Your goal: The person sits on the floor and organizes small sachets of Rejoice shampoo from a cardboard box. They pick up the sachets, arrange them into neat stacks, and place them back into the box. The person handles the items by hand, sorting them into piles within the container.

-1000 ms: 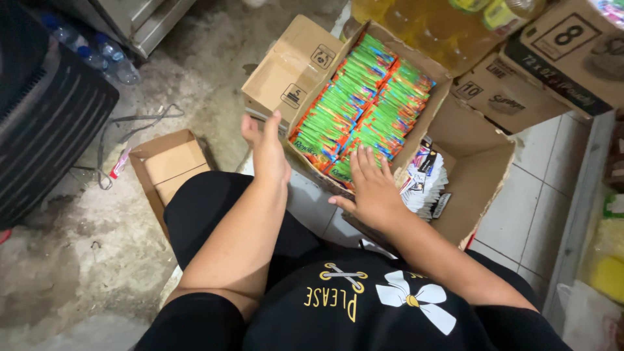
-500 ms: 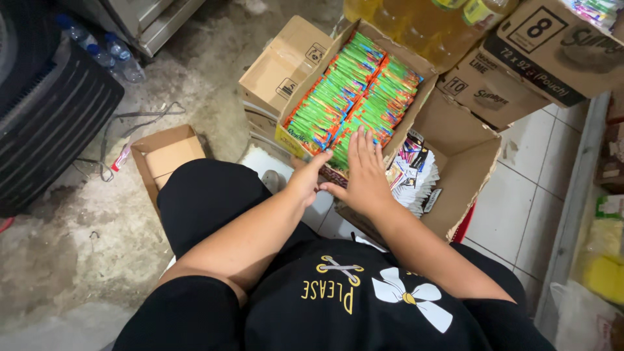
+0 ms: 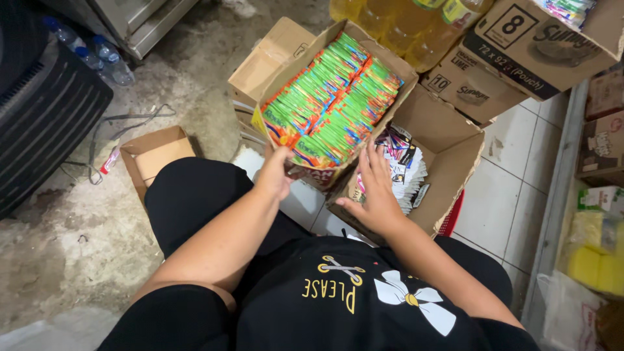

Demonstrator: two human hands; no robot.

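Note:
A cardboard box [image 3: 286,64] packed with several rows of green and orange sachets [image 3: 328,104] is tilted up toward me. My left hand [image 3: 275,173] grips its near bottom edge from below. On the near right side, my right hand [image 3: 375,192] holds the box's underside, fingers spread upward. Under it stands a larger open carton [image 3: 455,153] that holds a stack of white and dark sachets [image 3: 404,164].
A small open cardboard box [image 3: 154,156] lies on the concrete floor at left, beside a dark ribbed mat [image 3: 45,117] and water bottles [image 3: 104,55]. Cooking oil bottles [image 3: 403,23] and printed cartons [image 3: 526,49] stand behind. White tiles and a shelf with yellow packets [image 3: 595,260] lie right.
Both hands went from resting beside and on the sachets to gripping the box's near edge. The box has been lifted and tilted toward me.

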